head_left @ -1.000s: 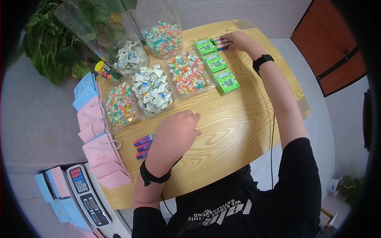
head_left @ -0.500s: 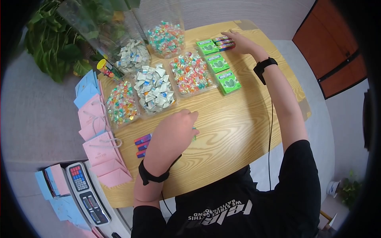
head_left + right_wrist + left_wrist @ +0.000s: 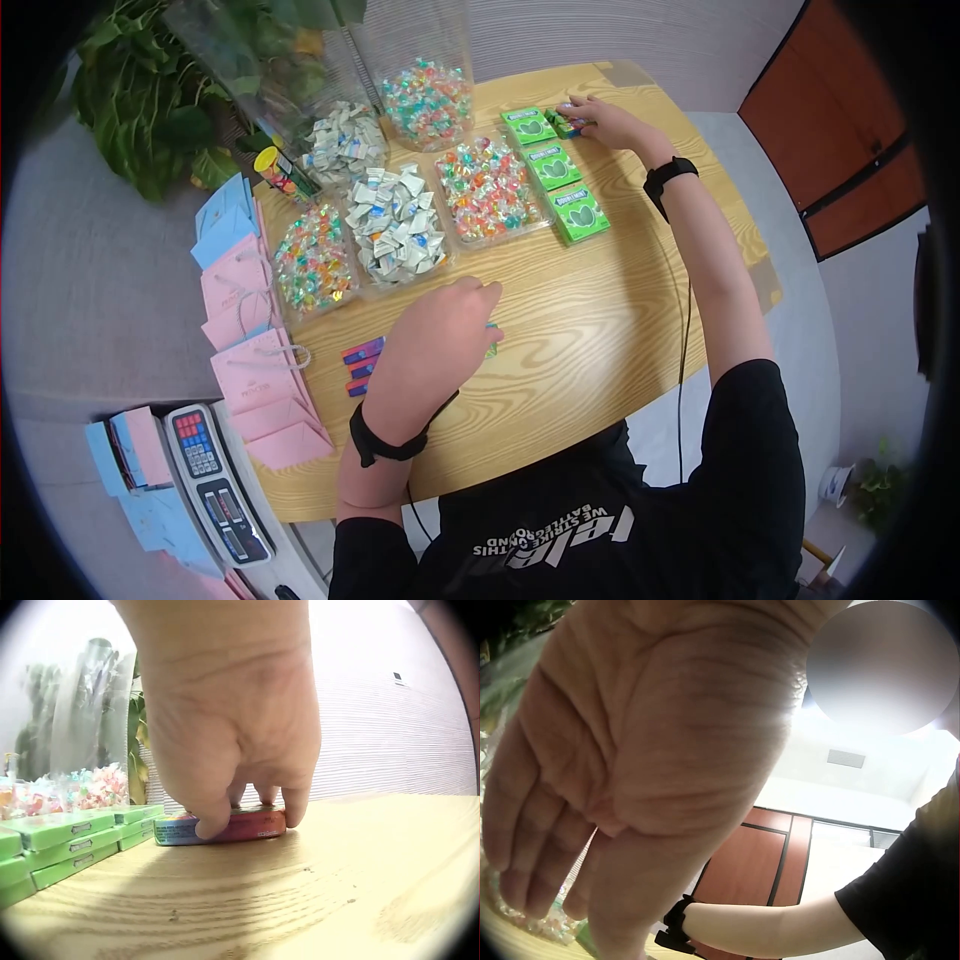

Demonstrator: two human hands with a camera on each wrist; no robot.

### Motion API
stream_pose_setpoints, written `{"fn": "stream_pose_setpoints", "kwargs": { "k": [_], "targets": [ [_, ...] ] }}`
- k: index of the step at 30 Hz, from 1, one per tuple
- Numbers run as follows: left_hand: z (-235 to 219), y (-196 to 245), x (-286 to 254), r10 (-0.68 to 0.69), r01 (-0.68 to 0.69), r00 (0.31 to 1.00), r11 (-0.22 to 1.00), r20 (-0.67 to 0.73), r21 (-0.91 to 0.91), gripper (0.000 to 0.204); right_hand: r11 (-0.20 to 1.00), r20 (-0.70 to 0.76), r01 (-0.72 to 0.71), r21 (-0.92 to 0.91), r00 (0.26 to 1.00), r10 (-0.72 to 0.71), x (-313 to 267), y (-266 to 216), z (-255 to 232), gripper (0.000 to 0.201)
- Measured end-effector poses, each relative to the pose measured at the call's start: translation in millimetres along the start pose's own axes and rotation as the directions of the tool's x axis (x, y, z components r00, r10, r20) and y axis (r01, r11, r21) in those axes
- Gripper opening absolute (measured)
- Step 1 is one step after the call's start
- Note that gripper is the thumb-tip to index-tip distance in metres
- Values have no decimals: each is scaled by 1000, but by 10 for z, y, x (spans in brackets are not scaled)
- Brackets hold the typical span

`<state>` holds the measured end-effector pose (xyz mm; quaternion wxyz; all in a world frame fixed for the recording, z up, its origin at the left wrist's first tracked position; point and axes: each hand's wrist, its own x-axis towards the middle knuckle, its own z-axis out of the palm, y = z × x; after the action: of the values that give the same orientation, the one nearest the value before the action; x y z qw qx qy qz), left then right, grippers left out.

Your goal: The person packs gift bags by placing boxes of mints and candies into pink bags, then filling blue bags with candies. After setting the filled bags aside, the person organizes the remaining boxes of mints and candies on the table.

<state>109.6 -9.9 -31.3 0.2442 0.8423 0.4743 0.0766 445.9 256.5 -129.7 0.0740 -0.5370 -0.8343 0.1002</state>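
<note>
My right hand (image 3: pixel 606 122) is at the table's far edge, gripping a colourful candy pack (image 3: pixel 255 827). The right wrist view shows its thumb on the pack's near side, with fingers over the top and far end. Beside it runs a row of green Doublemint gum boxes (image 3: pixel 580 213), stacked in layers in that view. My left hand (image 3: pixel 435 335) hovers over the table's near left, fingers loosely bent. A small green item (image 3: pixel 491 343) shows at its thumb; I cannot tell whether the hand holds it. Purple-and-red packs (image 3: pixel 361 367) lie partly under this hand.
Clear trays of wrapped candies (image 3: pixel 490 190) and white sachets (image 3: pixel 397 225) line the back, with tall clear bins (image 3: pixel 425 105) behind. A yellow-capped tube (image 3: pixel 285 175) stands there. Pink gift bags (image 3: pixel 262 375) and a scale (image 3: pixel 222 485) are at left.
My right hand has closed in over the colourful packs, covering more of them. The green item by my left thumb has come into view; the left hand has barely moved.
</note>
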Motion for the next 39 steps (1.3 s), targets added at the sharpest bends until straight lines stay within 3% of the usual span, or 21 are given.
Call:
{"fn": "stream_pose_setpoints", "kwargs": {
  "k": [4, 6, 7, 9, 10, 12, 13, 14, 15, 16, 17, 18, 20, 24, 26, 27, 29, 35, 39],
  "targets": [
    [-48, -35, -26, -11, 11, 1000, 1000, 7, -25, 31, 997, 27, 11, 72, 1000, -13, -24, -43, -31, 56],
    [-107, -82, -64, -14, 14, 999, 1000, -38, -13, 28, 997, -169, 2, 83, 986, 12, -89, -112, -48, 53],
    [-130, -121, -97, -13, 13, 996, 1000, -83, 2, 25, 996, -153, 10, 88, 988, 4, -146, -132, -60, 53],
    [-151, -283, -164, -18, 14, 991, 999, -133, -32, 23, 986, -476, 163, -15, 867, -150, -228, -200, -114, 47],
    [-171, -349, -196, 4, -12, 982, 999, -187, -44, 21, 984, -470, 180, -5, 868, -161, -307, -357, -215, 47],
    [-230, -343, -296, -83, 89, 982, 996, -168, 25, 18, 965, -415, 260, -26, 876, -247, -588, -717, -386, 44],
    [-220, -360, -335, -154, 164, 981, 984, -122, 73, 16, 950, -499, 313, -14, 820, -278, -618, -807, -352, 37],
    [-205, -375, -377, -226, 235, 971, 964, -78, 124, 14, 947, -497, 322, -8, 820, -283, -745, -1002, -390, 37],
    [-150, -432, -406, -233, 242, 969, 962, -81, 127, 14, 929, -345, 362, 83, 885, -314, -955, -1280, -494, 32],
    [-48, -528, -427, -153, 168, 982, 976, -114, 136, 13, 907, -185, 383, 178, 918, -351, -1140, -1539, -528, 28],
    [46, -602, -438, -71, 92, 987, 985, -144, 149, 12, 867, -133, 430, 251, 903, -409, -1287, -1777, -477, 24],
    [113, -643, -435, -72, 95, 987, 983, -144, 156, 12, 822, -88, 468, 325, 880, -467, -1385, -1980, -438, 20],
    [199, -701, -412, 40, -7, 982, 984, -184, 176, 13, 745, -19, 595, 302, 785, -619, -1411, -2168, -135, 23],
    [278, -671, -321, 6, 35, 984, 974, -179, 225, 17, 786, -22, 600, 149, 797, -604, -1482, -2462, 248, 24],
    [319, -685, -291, -24, 62, 976, 984, -219, 169, 21, 867, -25, 491, 84, 871, -490, -1452, -2482, 318, 26],
    [363, -723, -268, -23, 62, 975, 983, -221, 174, 21, 866, -31, 493, 83, 870, -492, -1424, -2453, 346, 26],
    [407, -734, -220, 61, -18, 966, 985, -250, 172, 19, 870, -32, 492, 32, 870, -491, -1372, -2383, 327, 26],
    [385, -635, -174, -18, 50, 972, 990, -236, 128, 25, 947, 80, 319, 42, 943, -322, -1430, -2264, 294, 18],
    [401, -606, -56, -6, 50, 982, 972, -189, 229, 26, 920, -47, 387, 55, 922, -385, -1472, -2170, 331, 20]
  ]
}}
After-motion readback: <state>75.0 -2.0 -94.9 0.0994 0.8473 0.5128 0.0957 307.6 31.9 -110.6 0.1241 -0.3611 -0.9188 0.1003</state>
